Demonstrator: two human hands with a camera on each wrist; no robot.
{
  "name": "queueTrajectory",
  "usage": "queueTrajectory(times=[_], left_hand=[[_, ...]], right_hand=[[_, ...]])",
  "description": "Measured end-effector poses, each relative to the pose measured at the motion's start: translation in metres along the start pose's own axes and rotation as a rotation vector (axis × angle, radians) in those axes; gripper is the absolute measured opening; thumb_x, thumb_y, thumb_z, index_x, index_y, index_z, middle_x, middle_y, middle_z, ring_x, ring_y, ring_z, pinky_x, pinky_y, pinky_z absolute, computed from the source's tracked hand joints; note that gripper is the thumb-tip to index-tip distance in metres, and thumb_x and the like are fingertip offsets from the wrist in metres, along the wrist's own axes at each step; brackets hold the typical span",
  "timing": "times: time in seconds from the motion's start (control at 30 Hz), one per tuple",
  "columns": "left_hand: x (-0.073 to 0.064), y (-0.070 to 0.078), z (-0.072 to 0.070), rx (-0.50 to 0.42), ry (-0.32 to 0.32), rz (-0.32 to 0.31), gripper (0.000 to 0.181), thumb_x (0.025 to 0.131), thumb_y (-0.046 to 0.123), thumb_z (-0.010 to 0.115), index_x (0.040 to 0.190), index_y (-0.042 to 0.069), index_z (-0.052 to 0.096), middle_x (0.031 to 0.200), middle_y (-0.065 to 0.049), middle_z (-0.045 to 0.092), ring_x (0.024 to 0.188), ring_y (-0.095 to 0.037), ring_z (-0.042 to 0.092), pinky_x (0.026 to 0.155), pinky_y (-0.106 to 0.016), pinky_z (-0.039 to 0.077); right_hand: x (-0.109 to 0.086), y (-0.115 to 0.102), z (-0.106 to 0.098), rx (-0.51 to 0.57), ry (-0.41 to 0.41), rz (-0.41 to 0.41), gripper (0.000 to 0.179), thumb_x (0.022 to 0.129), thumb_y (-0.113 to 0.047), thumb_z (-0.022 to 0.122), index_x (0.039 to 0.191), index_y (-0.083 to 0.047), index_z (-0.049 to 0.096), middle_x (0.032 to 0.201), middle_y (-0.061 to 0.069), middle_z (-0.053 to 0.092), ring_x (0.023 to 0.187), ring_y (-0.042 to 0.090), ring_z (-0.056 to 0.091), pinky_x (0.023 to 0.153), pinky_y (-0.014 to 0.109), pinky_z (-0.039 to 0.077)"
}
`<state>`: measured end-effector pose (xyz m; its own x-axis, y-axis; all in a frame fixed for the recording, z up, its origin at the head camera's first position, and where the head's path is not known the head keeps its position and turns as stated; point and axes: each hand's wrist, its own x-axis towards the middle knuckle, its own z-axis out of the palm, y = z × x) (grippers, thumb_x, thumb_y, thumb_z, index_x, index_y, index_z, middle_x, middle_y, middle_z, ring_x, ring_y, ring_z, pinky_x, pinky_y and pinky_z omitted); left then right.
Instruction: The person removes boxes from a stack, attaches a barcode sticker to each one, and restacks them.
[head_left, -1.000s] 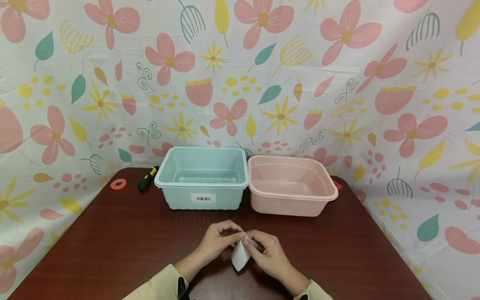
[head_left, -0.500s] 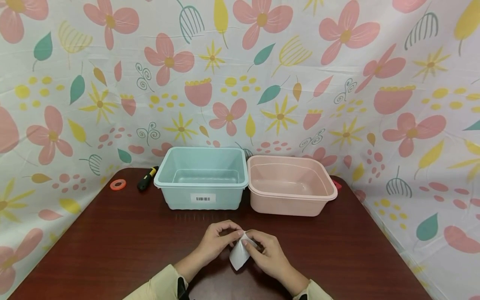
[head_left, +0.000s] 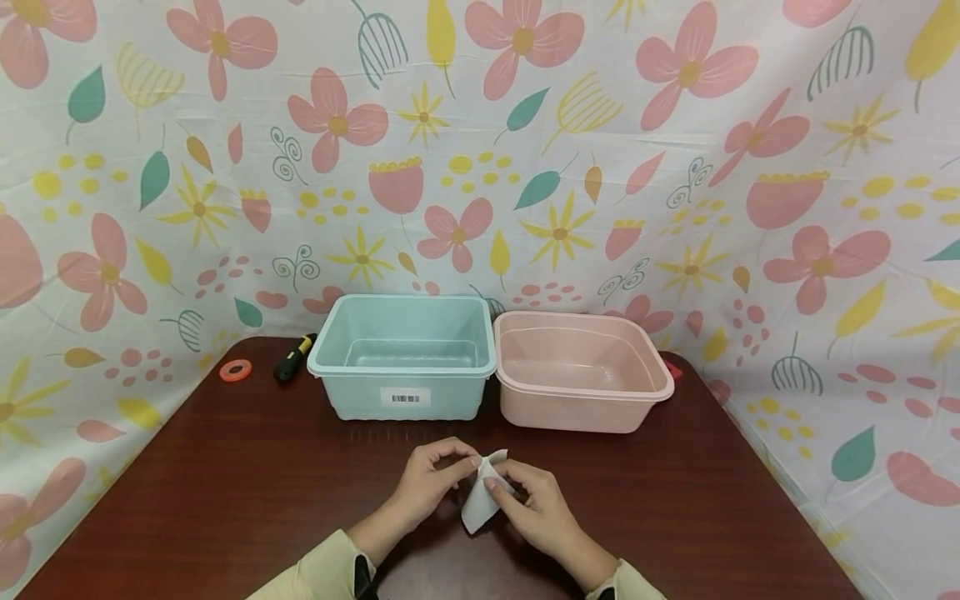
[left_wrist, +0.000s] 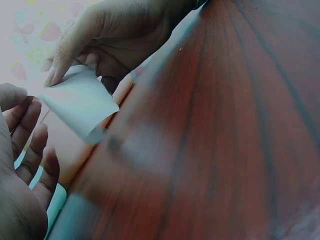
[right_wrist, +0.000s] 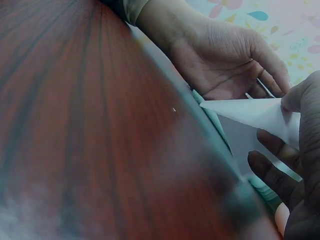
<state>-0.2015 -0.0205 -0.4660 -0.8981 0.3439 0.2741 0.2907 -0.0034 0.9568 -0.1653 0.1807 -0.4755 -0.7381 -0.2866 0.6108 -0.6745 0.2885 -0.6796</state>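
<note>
A small white piece of paper point(head_left: 480, 502), curled into a cone-like shape, is held between my two hands over the front middle of the table. My left hand point(head_left: 427, 483) pinches its upper left edge between thumb and index finger. The left wrist view shows the other left fingers point(left_wrist: 36, 155) bent loosely, away from the paper point(left_wrist: 82, 102). On the other side, my right hand point(head_left: 542, 508) grips the paper with the thumb on its near face. In the right wrist view, two right fingertips point(right_wrist: 265, 162) lie behind or under the sheet point(right_wrist: 245, 107).
A light blue basin point(head_left: 408, 392) with a barcode label and a pink basin point(head_left: 577, 408) stand side by side at the back. To their left lie a black-and-yellow handled tool point(head_left: 294, 358) and an orange ring-shaped roll point(head_left: 236, 371). A red object point(head_left: 673, 370) is partly hidden behind the pink basin.
My left fingertips have shifted slightly left and up. A flap of the paper now sticks up between the hands, and its lower tip has risen a little. The right hand stays nearly still.
</note>
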Motion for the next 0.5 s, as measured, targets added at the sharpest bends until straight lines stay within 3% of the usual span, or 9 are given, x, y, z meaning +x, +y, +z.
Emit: queueTrajectory(times=[0.17, 0.27, 0.5], left_hand=[[-0.001, 0.005, 0.000, 0.004, 0.069, 0.003, 0.010, 0.094, 0.016, 0.072, 0.095, 0.007, 0.075, 0.094, -0.004, 0.071, 0.074, -0.010, 0.056, 0.061, -0.024, 0.048], [0.001, -0.001, -0.002, -0.012, 0.115, -0.002, 0.011, 0.094, 0.020, 0.073, 0.096, 0.010, 0.076, 0.093, -0.004, 0.071, 0.073, -0.012, 0.056, 0.061, -0.023, 0.047], [0.001, -0.001, -0.001, -0.046, 0.188, -0.018, 0.013, 0.094, 0.019, 0.072, 0.099, 0.007, 0.075, 0.086, -0.016, 0.065, 0.067, -0.018, 0.053, 0.056, -0.022, 0.044]], right_hand=[[0.001, 0.004, -0.002, 0.001, 0.016, 0.054, 0.008, 0.095, -0.009, 0.070, 0.099, -0.016, 0.072, 0.089, -0.003, 0.072, 0.074, 0.005, 0.063, 0.061, 0.029, 0.055], [0.002, 0.006, -0.006, 0.013, 0.024, 0.122, 0.005, 0.095, -0.011, 0.071, 0.096, -0.016, 0.073, 0.086, -0.002, 0.072, 0.072, 0.005, 0.064, 0.060, 0.028, 0.055], [0.005, 0.014, -0.020, 0.023, 0.015, 0.246, 0.006, 0.096, -0.022, 0.071, 0.090, -0.021, 0.072, 0.072, 0.000, 0.067, 0.060, 0.014, 0.062, 0.053, 0.028, 0.052]])
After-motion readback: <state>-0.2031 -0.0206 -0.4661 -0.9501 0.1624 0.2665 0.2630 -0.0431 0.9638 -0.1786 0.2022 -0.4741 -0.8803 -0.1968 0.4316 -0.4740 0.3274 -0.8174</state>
